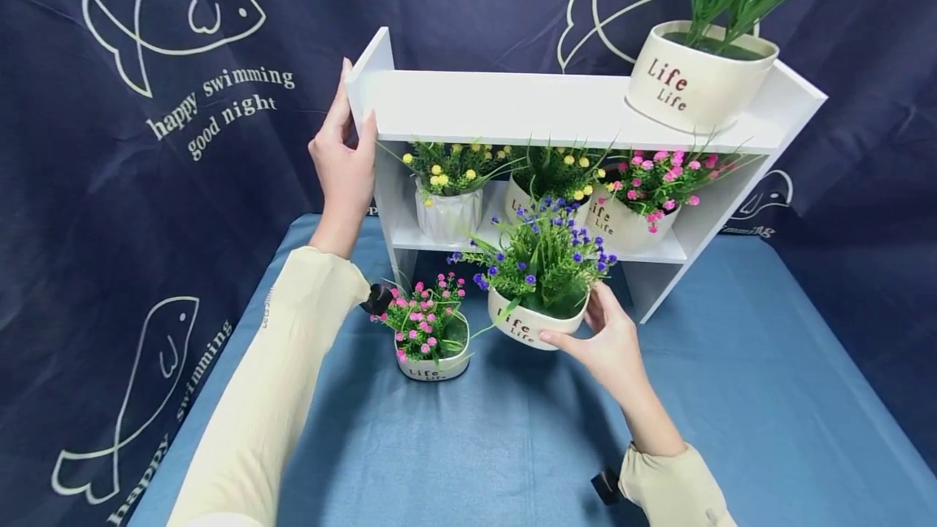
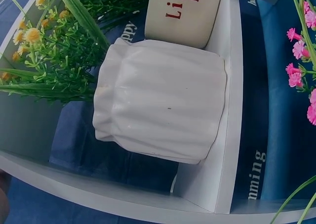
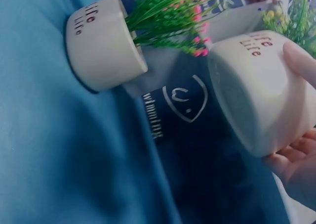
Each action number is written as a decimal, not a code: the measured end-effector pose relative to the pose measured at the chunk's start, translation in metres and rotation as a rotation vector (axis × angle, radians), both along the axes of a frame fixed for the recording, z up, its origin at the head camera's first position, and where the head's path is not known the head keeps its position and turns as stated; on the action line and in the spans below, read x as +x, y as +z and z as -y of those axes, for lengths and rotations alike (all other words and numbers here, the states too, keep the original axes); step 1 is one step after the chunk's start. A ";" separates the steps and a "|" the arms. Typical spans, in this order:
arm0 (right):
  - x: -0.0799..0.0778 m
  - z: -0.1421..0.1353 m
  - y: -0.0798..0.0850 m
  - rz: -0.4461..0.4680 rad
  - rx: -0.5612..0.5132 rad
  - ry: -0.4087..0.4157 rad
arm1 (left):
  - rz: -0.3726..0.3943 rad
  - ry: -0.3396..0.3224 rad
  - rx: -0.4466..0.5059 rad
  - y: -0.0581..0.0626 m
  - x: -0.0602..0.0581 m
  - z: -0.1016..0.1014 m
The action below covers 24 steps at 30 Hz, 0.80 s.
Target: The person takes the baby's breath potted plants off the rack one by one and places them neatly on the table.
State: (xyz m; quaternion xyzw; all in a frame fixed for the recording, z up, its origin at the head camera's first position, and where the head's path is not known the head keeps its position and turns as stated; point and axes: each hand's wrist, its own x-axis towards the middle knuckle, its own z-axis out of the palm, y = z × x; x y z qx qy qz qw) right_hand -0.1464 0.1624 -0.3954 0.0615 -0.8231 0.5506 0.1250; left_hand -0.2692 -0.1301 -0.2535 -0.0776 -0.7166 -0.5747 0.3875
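Note:
My right hand [image 1: 611,344] grips a cream pot of blue-purple flowers [image 1: 538,320] by its right side, thumb in front. In the right wrist view the pot [image 3: 261,90] is off the table, its underside showing. My left hand [image 1: 346,165] holds the left side panel of a white shelf [image 1: 505,104], with the thumb on the near side. A cream pot of pink flowers [image 1: 433,368] stands on the table in front of the shelf's left part. On the middle board are a white fluted pot of yellow flowers [image 1: 450,214] and two cream "Life" pots, partly hidden behind the purple flowers.
A large cream pot with tall greenery [image 1: 695,88] sits on the right end of the shelf's top board. Blue cloth [image 1: 761,413] covers the table. Behind hangs a dark blue curtain [image 1: 220,185] with white fish drawings.

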 end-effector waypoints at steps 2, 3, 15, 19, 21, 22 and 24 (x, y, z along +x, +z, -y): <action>-0.002 -0.001 -0.009 0.008 0.028 0.009 | 0.002 -0.003 -0.002 -0.002 -0.002 0.000; -0.004 -0.002 -0.013 0.016 0.037 0.016 | 0.003 -0.002 -0.004 -0.003 -0.003 0.001; -0.019 -0.010 -0.047 0.088 0.075 0.134 | -0.004 -0.030 0.028 0.004 0.008 -0.003; -0.024 -0.012 -0.058 0.070 0.060 0.176 | 0.003 -0.026 0.022 0.005 0.010 -0.004; -0.026 -0.013 -0.063 0.062 0.049 0.195 | 0.005 -0.025 0.018 0.005 0.011 -0.004; -0.027 -0.013 -0.066 0.058 0.043 0.205 | 0.006 -0.023 0.017 0.005 0.011 -0.004; -0.030 -0.014 -0.071 0.058 0.033 0.225 | 0.007 -0.023 0.019 0.005 0.011 -0.005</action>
